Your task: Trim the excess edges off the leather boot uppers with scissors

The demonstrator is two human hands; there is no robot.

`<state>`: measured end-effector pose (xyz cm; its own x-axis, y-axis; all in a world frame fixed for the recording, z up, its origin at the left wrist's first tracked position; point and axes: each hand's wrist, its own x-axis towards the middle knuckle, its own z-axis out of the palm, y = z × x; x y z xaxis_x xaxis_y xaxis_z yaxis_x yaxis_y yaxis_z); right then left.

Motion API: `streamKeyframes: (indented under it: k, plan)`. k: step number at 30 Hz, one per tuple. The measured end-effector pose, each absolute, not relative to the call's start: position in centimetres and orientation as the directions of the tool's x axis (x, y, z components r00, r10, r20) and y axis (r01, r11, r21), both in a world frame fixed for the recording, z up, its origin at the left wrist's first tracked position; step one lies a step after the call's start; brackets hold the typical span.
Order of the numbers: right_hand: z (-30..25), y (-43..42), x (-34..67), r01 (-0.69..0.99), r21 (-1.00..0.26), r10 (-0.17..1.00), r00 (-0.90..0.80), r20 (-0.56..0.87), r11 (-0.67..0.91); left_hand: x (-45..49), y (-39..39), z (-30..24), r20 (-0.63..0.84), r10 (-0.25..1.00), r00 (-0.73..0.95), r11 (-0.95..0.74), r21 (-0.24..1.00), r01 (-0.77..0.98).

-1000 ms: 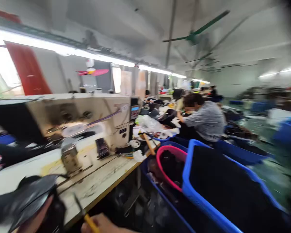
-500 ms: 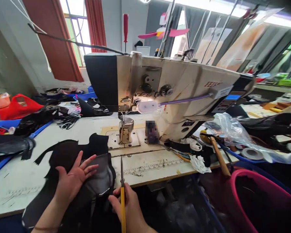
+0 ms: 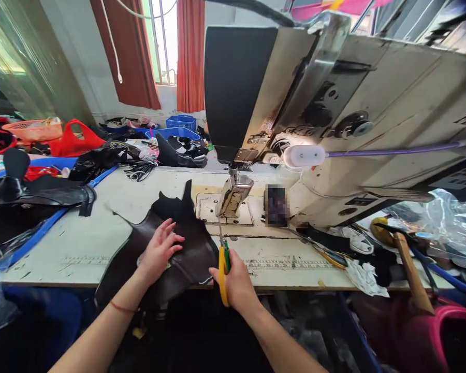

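Note:
My left hand (image 3: 161, 251) rests over a dark leather piece (image 3: 196, 243), its fingers apart and pointing right. The piece has an irregular outline and hangs partly over the table's front edge. Scissors (image 3: 222, 274) with yellow and green handles are gripped in my right hand (image 3: 238, 282). Their blades point away from me, just right of the leather. Beyond the blade tips stands the metal post (image 3: 235, 197) of a sewing machine (image 3: 334, 119), under its needle area.
Blue bins with dark pieces and a red bag (image 3: 79, 140) are at the left. To the right lie a wooden-handled hammer (image 3: 413, 272), crumpled white tissue (image 3: 367, 277) and clear plastic (image 3: 450, 220). A pink bucket (image 3: 423, 331) stands below the table's right end.
The view has shifted closer to the machine. The leather piece has been turned over or around, now showing a smooth brown face. My left hand has rotated from palm up to sideways. The scissors stay gripped.

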<state>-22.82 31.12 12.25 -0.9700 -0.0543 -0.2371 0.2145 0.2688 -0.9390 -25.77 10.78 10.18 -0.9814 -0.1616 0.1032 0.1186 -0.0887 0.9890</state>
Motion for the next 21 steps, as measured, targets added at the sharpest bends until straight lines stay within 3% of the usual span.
streamKeyframes:
  k: [5, 8, 10, 12, 14, 16, 21]
  plan:
    - [11.7, 34.4, -21.2, 0.241, -0.921, 0.083, -0.971, -0.226, 0.305, -25.8, 14.5, 10.3, 0.362, 0.179, -0.915, 0.317, 0.859, 0.402]
    - [11.9, 36.5, -20.2, 0.218, -0.918, 0.112, -0.975, -0.192, 0.330, -24.0, 14.0, 10.4, 0.399, 0.367, -0.840, 0.476, 0.695, 0.539]
    - [12.0, 37.8, -18.7, 0.194, -0.919, 0.123, -0.979, -0.161, 0.343, -22.5, 13.0, 10.2, 0.407, 0.422, -0.810, 0.557, 0.588, 0.586]
    - [11.5, 38.6, -16.6, 0.197, -0.943, -0.003, -0.979, -0.205, 0.268, -21.3, 12.3, 9.9, 0.425, 0.437, -0.793, 0.621, 0.495, 0.608]
    - [10.2, 38.7, -14.3, 0.323, -0.945, -0.333, -0.886, -0.324, 0.060, -20.5, 12.0, 9.8, 0.437, 0.445, -0.782, 0.666, 0.422, 0.615]
    - [8.3, 38.0, -12.4, 0.533, -0.842, -0.595, -0.706, -0.384, -0.088, -20.5, 12.2, 9.9, 0.443, 0.456, -0.772, 0.697, 0.362, 0.619]
    - [3.0, 35.9, -11.6, 0.772, -0.609, -0.829, -0.452, -0.329, -0.180, -21.8, 12.4, 10.2, 0.487, 0.555, -0.674, 0.668, 0.222, 0.710]
